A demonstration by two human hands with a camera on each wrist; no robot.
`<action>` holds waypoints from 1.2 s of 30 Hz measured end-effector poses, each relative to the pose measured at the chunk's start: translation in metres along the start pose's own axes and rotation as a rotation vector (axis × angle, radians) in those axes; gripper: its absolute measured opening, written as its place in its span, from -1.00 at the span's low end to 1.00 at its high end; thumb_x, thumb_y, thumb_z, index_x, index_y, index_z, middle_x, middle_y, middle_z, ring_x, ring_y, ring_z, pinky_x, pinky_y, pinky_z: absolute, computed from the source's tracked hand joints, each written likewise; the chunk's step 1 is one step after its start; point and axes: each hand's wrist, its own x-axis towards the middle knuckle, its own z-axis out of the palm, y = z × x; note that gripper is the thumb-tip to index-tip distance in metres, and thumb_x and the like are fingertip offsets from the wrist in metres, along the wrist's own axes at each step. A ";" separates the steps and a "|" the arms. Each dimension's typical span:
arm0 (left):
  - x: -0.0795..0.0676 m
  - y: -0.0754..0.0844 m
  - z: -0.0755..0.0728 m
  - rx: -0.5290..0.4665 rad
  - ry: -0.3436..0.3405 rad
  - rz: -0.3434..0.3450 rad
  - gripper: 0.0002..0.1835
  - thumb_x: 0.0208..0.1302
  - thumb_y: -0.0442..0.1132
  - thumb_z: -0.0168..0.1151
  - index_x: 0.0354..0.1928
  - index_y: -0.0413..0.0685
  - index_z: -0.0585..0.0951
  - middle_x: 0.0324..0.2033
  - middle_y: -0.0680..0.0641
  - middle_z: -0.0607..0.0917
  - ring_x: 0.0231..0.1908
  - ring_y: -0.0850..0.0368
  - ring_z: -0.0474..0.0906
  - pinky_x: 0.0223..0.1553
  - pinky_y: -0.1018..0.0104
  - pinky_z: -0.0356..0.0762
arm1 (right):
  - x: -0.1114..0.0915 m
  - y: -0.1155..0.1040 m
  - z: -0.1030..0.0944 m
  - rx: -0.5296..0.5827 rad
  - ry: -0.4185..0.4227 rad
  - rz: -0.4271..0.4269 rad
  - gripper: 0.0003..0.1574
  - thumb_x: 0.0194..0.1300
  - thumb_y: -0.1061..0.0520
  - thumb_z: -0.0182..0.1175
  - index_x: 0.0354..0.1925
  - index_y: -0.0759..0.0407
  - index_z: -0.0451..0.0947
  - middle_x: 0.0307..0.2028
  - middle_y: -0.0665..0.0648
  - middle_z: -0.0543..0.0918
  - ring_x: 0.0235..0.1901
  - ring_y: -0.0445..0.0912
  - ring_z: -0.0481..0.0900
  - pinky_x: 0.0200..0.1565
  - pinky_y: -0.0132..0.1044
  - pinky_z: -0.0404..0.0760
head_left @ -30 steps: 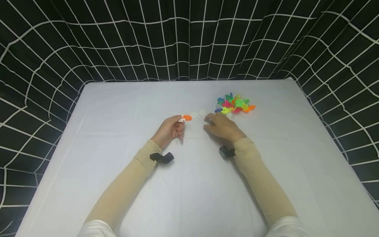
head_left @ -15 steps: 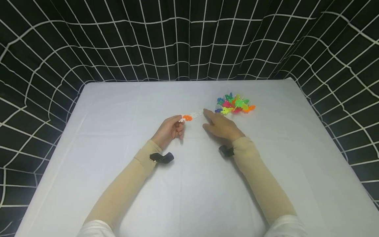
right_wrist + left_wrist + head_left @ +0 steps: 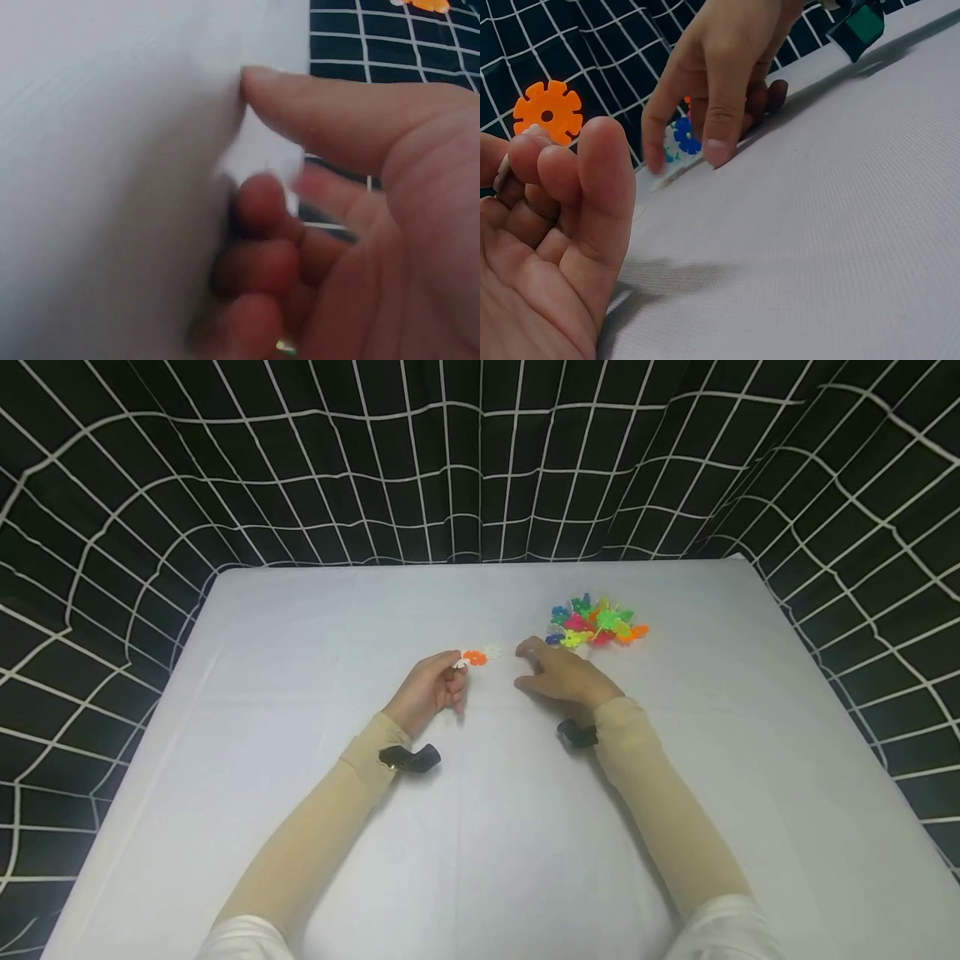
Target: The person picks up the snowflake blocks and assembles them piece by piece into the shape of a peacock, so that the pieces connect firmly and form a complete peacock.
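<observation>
My left hand point(image 3: 431, 689) pinches a white flower-shaped plastic disc point(image 3: 461, 664) between thumb and finger, its other fingers curled. An orange notched disc point(image 3: 476, 657) sits at the right edge of that white one, raised above the table in the left wrist view. A pale white disc point(image 3: 492, 651) shows just right of the orange one; whether they touch I cannot tell. My right hand point(image 3: 562, 675) is low over the table, right of the pale disc, thumb and index finger apart. In the right wrist view, nothing is visible between its thumb and fingers.
Behind the right hand lies a pile of colourful flower-shaped discs point(image 3: 596, 622), in green, yellow, pink, blue and orange. A white cloth covers the table point(image 3: 480, 827). Black curtain with a white grid point(image 3: 480, 468) borders the back and sides.
My right index finger reached forward over the far white disc, then bent back. That disc no longer shows in the head view. The left hand has stayed still with its discs.
</observation>
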 end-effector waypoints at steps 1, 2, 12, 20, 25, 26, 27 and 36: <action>0.000 0.000 0.000 -0.002 -0.003 0.002 -0.71 0.60 -0.06 -0.11 -0.22 -0.13 0.38 -0.63 0.05 0.39 -0.57 0.16 0.36 -0.50 0.31 0.57 | -0.001 0.000 0.000 0.005 0.010 0.010 -0.14 0.43 -0.17 0.15 0.55 -0.09 0.10 0.51 0.16 0.29 0.49 0.13 0.26 0.49 0.21 0.22; 0.000 0.000 -0.001 -0.006 -0.003 0.002 -0.71 0.60 -0.06 -0.11 -0.22 -0.14 0.38 -0.63 0.05 0.39 -0.58 0.16 0.36 -0.51 0.31 0.58 | -0.001 0.001 0.000 0.003 0.022 0.017 -0.11 0.44 -0.18 0.13 0.58 -0.06 0.05 0.54 0.16 0.25 0.52 0.13 0.22 0.52 0.20 0.18; 0.002 0.001 0.000 -0.010 -0.001 -0.009 -0.68 0.62 -0.08 -0.13 -0.17 -0.22 0.39 -0.64 0.05 0.39 -0.58 0.15 0.35 -0.52 0.31 0.57 | 0.001 0.005 0.001 -0.004 0.082 0.027 -0.34 0.44 -0.15 0.14 0.41 -0.11 0.28 0.35 0.21 0.49 0.33 0.18 0.44 0.39 0.23 0.37; 0.001 0.000 -0.001 0.009 0.001 -0.001 -0.73 0.60 -0.08 -0.12 -0.20 -0.13 0.39 -0.63 0.07 0.41 -0.56 0.17 0.36 -0.47 0.33 0.53 | 0.002 -0.001 0.003 -0.041 0.073 -0.015 -0.38 0.45 -0.10 0.12 0.42 -0.11 0.38 0.33 0.19 0.55 0.35 0.17 0.45 0.37 0.22 0.42; 0.001 0.000 -0.002 0.003 0.008 -0.002 -0.74 0.61 -0.08 -0.13 -0.24 -0.09 0.38 -0.62 0.05 0.40 -0.56 0.16 0.37 -0.48 0.34 0.54 | 0.002 -0.005 0.008 -0.039 0.064 -0.040 -0.32 0.43 -0.14 0.16 0.45 -0.15 0.32 0.21 0.19 0.61 0.22 0.14 0.53 0.31 0.19 0.49; 0.001 0.000 -0.002 0.002 0.006 0.000 -0.73 0.61 -0.09 -0.13 -0.23 -0.10 0.38 -0.61 0.05 0.40 -0.56 0.17 0.37 -0.48 0.34 0.55 | 0.003 -0.007 0.009 -0.050 0.067 -0.046 -0.30 0.44 -0.16 0.15 0.47 -0.17 0.30 0.23 0.19 0.61 0.25 0.14 0.53 0.32 0.19 0.48; 0.001 0.000 -0.002 0.000 0.005 0.003 -0.74 0.61 -0.09 -0.13 -0.23 -0.10 0.39 -0.61 0.05 0.41 -0.56 0.17 0.37 -0.48 0.34 0.55 | 0.003 -0.008 0.011 -0.056 0.071 -0.051 -0.29 0.44 -0.17 0.15 0.48 -0.18 0.29 0.24 0.18 0.61 0.27 0.14 0.52 0.33 0.19 0.48; 0.000 0.001 -0.001 -0.008 0.005 0.010 -0.75 0.60 -0.08 -0.11 -0.27 -0.03 0.36 -0.60 0.05 0.42 -0.57 0.17 0.38 -0.50 0.32 0.56 | 0.001 -0.017 0.015 -0.020 0.003 -0.113 -0.55 0.37 0.00 0.23 0.21 -0.16 0.48 -0.14 0.12 0.62 -0.13 0.02 0.54 -0.05 -0.09 0.59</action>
